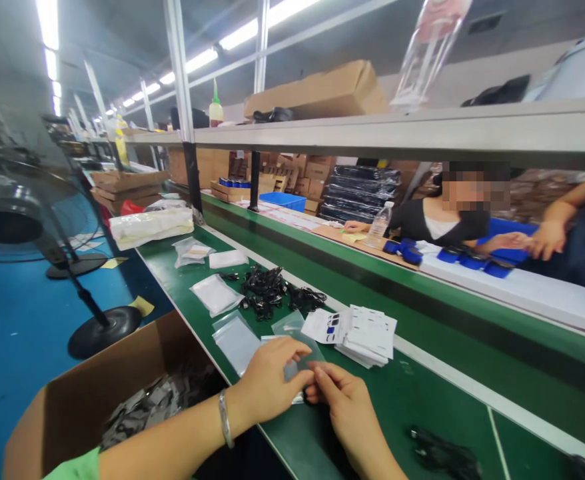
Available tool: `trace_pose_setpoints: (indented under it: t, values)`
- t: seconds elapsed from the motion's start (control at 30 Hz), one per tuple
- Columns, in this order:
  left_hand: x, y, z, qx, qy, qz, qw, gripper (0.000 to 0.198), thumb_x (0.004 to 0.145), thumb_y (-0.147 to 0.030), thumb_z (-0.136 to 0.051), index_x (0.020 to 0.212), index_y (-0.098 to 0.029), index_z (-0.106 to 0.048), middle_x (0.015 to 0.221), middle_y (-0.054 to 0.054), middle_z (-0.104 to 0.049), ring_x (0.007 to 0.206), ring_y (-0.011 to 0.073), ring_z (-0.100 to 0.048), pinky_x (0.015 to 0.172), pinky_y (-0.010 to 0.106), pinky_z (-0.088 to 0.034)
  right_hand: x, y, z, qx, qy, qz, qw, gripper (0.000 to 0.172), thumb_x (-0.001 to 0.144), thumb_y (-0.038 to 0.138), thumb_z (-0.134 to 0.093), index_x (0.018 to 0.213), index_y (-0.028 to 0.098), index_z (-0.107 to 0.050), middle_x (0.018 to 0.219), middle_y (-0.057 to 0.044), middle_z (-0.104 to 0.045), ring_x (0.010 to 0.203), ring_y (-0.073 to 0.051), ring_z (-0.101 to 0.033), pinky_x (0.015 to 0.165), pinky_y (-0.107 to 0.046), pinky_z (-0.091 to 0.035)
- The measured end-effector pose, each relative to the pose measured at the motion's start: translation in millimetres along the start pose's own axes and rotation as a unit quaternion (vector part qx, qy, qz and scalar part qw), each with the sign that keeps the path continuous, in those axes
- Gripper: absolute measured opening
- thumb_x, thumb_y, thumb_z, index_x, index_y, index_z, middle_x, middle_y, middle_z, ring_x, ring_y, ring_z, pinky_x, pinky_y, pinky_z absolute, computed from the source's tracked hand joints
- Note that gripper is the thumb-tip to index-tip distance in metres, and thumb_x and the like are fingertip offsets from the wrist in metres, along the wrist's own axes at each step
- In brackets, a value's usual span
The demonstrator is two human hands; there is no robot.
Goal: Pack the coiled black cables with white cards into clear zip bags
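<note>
My left hand (270,381) and my right hand (345,403) meet over the green bench (422,400), both pinching a small clear plastic bag (297,333) at its lower edge. The bag tilts up away from me. Just beyond it lies a pile of black cables (277,293). To the right sits a stack of white printed cards (365,332). More clear bags (236,341) lie flat to the left of my hands. My left wrist wears a silver bangle (225,419).
An open cardboard box (107,393) with packed bags stands at my lower left. Fan stands (103,328) rise from the blue floor. Across the raised green divider, two other people work with blue parts (492,265). A black cable (442,453) lies at lower right.
</note>
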State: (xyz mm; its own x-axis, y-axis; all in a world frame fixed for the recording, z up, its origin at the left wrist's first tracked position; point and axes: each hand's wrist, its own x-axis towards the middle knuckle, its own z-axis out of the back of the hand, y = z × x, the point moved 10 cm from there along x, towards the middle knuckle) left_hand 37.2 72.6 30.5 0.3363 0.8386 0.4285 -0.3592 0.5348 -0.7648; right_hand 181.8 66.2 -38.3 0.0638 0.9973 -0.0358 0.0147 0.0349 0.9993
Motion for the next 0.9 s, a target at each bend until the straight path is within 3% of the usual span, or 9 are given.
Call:
trace_pose_setpoints:
  t: [0.07, 0.2, 0.33, 0.4, 0.47, 0.53, 0.6, 0.73, 0.9]
  values:
    - [0.7, -4.8, 8.7, 0.026, -0.002, -0.016, 1.000, 0.036, 0.085, -0.025, -0.077, 0.120, -0.019, -0.076, 0.122, 0.013, -0.078, 0.116, 0.0277, -0.073, 0.108, 0.044, -0.059, -0.7, 3.1, 8.0, -0.011, -0.032, 0.010, 0.999, 0.076, 0.059, 0.087, -0.082, 0.086, 0.017, -0.087, 0.065, -0.007, -0.073, 0.057, -0.020, -0.062, 0.059, -0.036, -0.056]
    - [-9.1, 5.7, 1.8, 0.080, 0.086, -0.002, 0.993, 0.059, 0.089, -0.030, -0.074, 0.146, -0.020, -0.064, 0.156, 0.017, -0.062, 0.146, 0.0332, -0.059, 0.126, 0.056, -0.046, -3.4, 10.3, 30.2, -0.046, -0.110, 0.034, 0.992, 0.065, 0.061, 0.079, -0.085, 0.087, 0.020, -0.089, 0.077, -0.011, -0.080, 0.072, -0.027, -0.069, 0.076, -0.042, -0.059]
    - [-22.0, 35.1, -5.1, 0.147, 0.158, 0.037, 0.976, 0.058, 0.096, -0.026, -0.064, 0.153, -0.021, -0.060, 0.162, 0.016, -0.057, 0.153, 0.0359, -0.052, 0.129, 0.061, -0.040, -4.4, 11.6, 39.7, -0.054, -0.139, 0.040, 0.988, 0.056, 0.063, 0.073, -0.086, 0.085, 0.021, -0.089, 0.084, -0.012, -0.082, 0.080, -0.031, -0.070, 0.084, -0.046, -0.057]
    - [-21.2, 48.1, 1.3, 0.165, 0.146, 0.064, 0.973, 0.051, 0.097, -0.024, -0.059, 0.148, -0.019, -0.064, 0.157, 0.017, -0.061, 0.150, 0.0373, -0.055, 0.128, 0.061, -0.041, -5.1, 11.5, 36.8, -0.047, -0.134, 0.039, 0.989, 0.055, 0.064, 0.069, -0.086, 0.089, 0.020, -0.089, 0.082, -0.011, -0.081, 0.078, -0.030, -0.070, 0.084, -0.046, -0.056]
    - [-15.5, 54.3, 14.7, 0.160, 0.096, 0.093, 0.978, 0.048, 0.096, -0.026, -0.060, 0.143, -0.018, -0.067, 0.154, 0.018, -0.064, 0.148, 0.0395, -0.057, 0.127, 0.062, -0.040, -6.4, 12.4, 29.6, -0.036, -0.116, 0.040, 0.992, 0.053, 0.065, 0.063, -0.088, 0.095, 0.020, -0.090, 0.078, -0.009, -0.080, 0.075, -0.028, -0.068, 0.081, -0.044, -0.056]
    - [-9.2, 53.6, 26.5, 0.100, 0.040, 0.119, 0.987, 0.059, 0.091, -0.032, -0.070, 0.148, -0.018, -0.062, 0.156, 0.020, -0.061, 0.148, 0.0402, -0.056, 0.127, 0.062, -0.039, -8.0, 14.5, 19.2, -0.022, -0.088, 0.041, 0.995, 0.052, 0.065, 0.060, -0.089, 0.097, 0.020, -0.090, 0.074, -0.007, -0.077, 0.072, -0.026, -0.066, 0.077, -0.041, -0.055]
    - [-4.4, 48.7, 26.3, -0.019, 0.027, 0.136, 0.990, 0.086, 0.082, -0.040, -0.083, 0.159, -0.020, -0.049, 0.162, 0.022, -0.055, 0.148, 0.0388, -0.055, 0.124, 0.060, -0.042, -9.5, 16.8, 8.8, -0.005, -0.058, 0.043, 0.997, 0.050, 0.063, 0.059, -0.091, 0.095, 0.020, -0.090, 0.073, -0.006, -0.077, 0.071, -0.024, -0.064, 0.075, -0.039, -0.053]
    - [-5.9, 29.6, -3.7, -0.235, 0.139, 0.149, 0.950, 0.131, 0.062, -0.044, -0.098, 0.169, -0.023, -0.025, 0.162, 0.026, -0.051, 0.134, 0.0349, -0.063, 0.110, 0.051, -0.053, -10.3, 18.0, -1.0, 0.034, -0.029, 0.043, 0.998, 0.051, 0.062, 0.059, -0.092, 0.096, 0.021, -0.087, 0.080, -0.006, -0.078, 0.072, -0.022, -0.064, 0.072, -0.036, -0.052]
    - [-22.1, 8.4, -23.7, -0.214, 0.208, 0.120, 0.947, 0.163, 0.043, -0.037, -0.107, 0.173, -0.030, -0.010, 0.172, 0.026, -0.037, 0.144, 0.0383, -0.055, 0.120, 0.056, -0.046, -8.2, 10.5, 2.6, 0.074, -0.038, 0.028, 0.996, 0.071, 0.058, 0.059, -0.096, 0.114, 0.021, -0.074, 0.064, 0.005, -0.063, 0.060, -0.017, -0.056, 0.064, -0.032, -0.047]
